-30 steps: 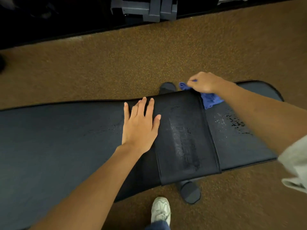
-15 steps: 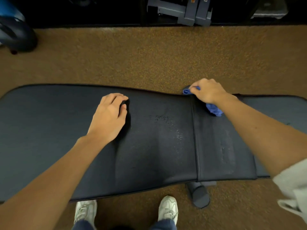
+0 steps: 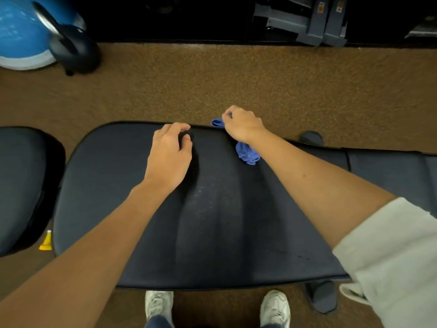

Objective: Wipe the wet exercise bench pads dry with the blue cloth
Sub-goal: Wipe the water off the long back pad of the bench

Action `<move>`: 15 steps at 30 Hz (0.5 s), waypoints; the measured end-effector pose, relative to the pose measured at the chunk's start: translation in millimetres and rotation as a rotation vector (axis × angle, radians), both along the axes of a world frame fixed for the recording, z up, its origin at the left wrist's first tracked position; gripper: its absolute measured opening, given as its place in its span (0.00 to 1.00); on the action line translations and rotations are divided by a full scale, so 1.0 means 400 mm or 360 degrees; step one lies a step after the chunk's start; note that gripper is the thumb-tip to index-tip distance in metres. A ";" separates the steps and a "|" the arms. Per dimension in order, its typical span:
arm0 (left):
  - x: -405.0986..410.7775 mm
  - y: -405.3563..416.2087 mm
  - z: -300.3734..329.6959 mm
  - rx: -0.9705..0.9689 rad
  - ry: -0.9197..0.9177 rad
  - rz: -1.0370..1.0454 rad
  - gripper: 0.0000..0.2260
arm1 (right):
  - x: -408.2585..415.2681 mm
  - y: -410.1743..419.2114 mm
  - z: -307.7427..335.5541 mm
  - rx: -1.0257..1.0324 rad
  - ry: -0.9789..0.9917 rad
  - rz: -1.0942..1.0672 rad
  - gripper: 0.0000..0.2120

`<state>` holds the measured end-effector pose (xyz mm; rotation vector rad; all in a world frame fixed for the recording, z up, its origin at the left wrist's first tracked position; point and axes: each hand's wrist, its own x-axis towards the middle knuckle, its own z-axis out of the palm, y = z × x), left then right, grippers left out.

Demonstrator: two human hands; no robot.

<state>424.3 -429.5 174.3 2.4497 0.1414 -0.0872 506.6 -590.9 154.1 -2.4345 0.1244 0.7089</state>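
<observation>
The right hand point(image 3: 243, 125) grips the bunched blue cloth point(image 3: 247, 153) at the bench pad's point(image 3: 212, 233) far edge; the left hand point(image 3: 169, 157) rests beside it, fingers loosely curled, empty. Wiping is under way; next, probably drag the cloth toward the near edge, over open, faintly streaked pad.

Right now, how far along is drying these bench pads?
Most of the long pad looks matte and dry. In hand: the right hand grips the blue cloth at the pad's far edge, while the left hand rests curled on the pad. Left: faint droplets mid-pad and dark specks near the front edge.
</observation>
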 end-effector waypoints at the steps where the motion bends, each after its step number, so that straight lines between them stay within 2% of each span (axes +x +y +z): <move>1: 0.007 0.030 -0.001 -0.0009 -0.0003 0.0018 0.14 | 0.007 0.042 0.006 0.0064 0.0024 -0.0030 0.18; 6: 0.062 0.152 0.003 -0.0093 -0.0051 0.0080 0.13 | 0.037 0.227 0.033 0.0591 0.0215 -0.0234 0.23; 11: 0.140 0.166 -0.013 -0.0055 0.0100 -0.0184 0.18 | 0.076 0.291 0.024 0.1037 0.0378 -0.0587 0.23; 13: 0.147 0.138 -0.027 0.0133 0.0269 -0.0347 0.23 | 0.081 0.274 0.024 0.1189 0.0392 -0.0737 0.21; 15: 0.149 0.109 -0.046 0.0513 0.0406 -0.0511 0.30 | 0.080 0.235 0.010 0.1197 0.0298 -0.0837 0.20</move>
